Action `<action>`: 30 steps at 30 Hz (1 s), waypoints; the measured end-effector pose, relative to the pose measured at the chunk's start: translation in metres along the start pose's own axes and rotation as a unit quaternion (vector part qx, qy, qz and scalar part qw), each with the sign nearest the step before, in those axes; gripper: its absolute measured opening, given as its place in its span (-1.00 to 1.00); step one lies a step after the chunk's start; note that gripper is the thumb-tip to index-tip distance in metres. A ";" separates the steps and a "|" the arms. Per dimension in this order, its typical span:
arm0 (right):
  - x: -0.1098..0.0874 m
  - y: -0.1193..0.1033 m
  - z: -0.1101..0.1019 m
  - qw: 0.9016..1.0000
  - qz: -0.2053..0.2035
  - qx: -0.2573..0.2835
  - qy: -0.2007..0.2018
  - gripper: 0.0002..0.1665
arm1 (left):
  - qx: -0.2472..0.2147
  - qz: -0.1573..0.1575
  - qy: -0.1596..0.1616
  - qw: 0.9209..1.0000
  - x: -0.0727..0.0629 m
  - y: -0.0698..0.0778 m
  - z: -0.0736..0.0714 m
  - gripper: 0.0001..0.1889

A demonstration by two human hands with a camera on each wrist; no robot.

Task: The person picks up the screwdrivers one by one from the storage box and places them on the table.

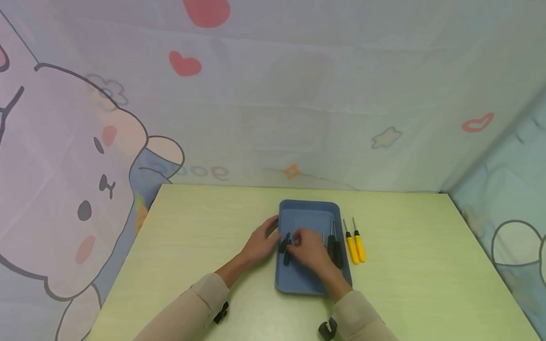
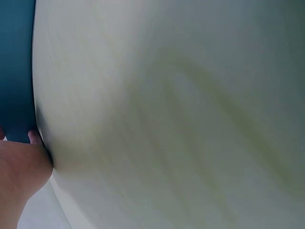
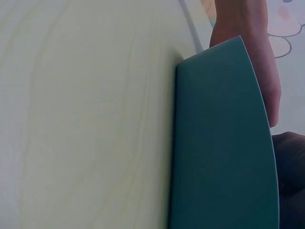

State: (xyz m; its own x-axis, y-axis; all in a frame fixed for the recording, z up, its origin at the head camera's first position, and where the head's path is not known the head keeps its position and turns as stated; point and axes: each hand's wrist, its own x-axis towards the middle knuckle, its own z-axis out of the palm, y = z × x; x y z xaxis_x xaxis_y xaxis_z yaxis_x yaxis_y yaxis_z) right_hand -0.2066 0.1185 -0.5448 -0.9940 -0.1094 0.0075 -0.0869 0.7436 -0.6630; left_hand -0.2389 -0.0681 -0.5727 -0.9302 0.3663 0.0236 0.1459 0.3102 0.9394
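Note:
A blue tray [image 1: 299, 285] lies on the table with several black-handled screwdrivers in it. My left hand [image 1: 260, 243] rests against the tray's left wall, its thumb and fingers spread along the edge. In the left wrist view, part of that hand [image 2: 21, 171] shows right at the blue wall. My right hand [image 1: 309, 249] reaches over the tray, its curled fingers pinching a small black-handled screwdriver [image 1: 287, 259]. Another small screwdriver [image 1: 284, 243] lies just left of it. Two larger black screwdrivers [image 1: 334, 251] lie along the tray's right side, and the right hand partly hides the shafts between.
Two yellow-handled screwdrivers [image 1: 355, 249] lie side by side on the table [image 1: 416, 266], right of the tray. A printed cloth [image 1: 298, 104] hangs behind the table's back edge. Black clips [image 1: 327, 330] hang at both wrists.

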 end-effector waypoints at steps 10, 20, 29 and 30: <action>-0.001 -0.007 0.001 0.999 0.011 -0.040 0.001 -0.70 | -0.002 -0.001 0.003 1.000 -0.001 -0.001 0.000 -0.38; -0.003 -0.008 0.003 0.998 0.017 -0.050 0.017 -0.77 | 0.004 0.001 0.004 1.000 -0.002 0.001 0.003 -0.38; 0.000 -0.009 0.001 0.999 0.024 -0.040 0.018 -0.82 | -0.004 0.017 0.007 1.000 -0.001 0.001 0.001 -0.38; 0.000 -0.009 0.002 0.999 0.025 -0.041 0.017 -0.83 | -0.008 0.019 0.008 1.000 -0.001 0.001 0.000 -0.38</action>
State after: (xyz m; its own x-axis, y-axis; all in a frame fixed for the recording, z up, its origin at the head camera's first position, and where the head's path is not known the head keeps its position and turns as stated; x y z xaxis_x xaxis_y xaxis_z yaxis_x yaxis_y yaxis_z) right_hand -0.2060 0.1108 -0.5402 -0.9987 -0.0502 0.0020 -0.0413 0.7990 -0.5999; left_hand -0.2374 -0.0677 -0.5715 -0.9293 0.3635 0.0651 0.1762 0.2816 0.9432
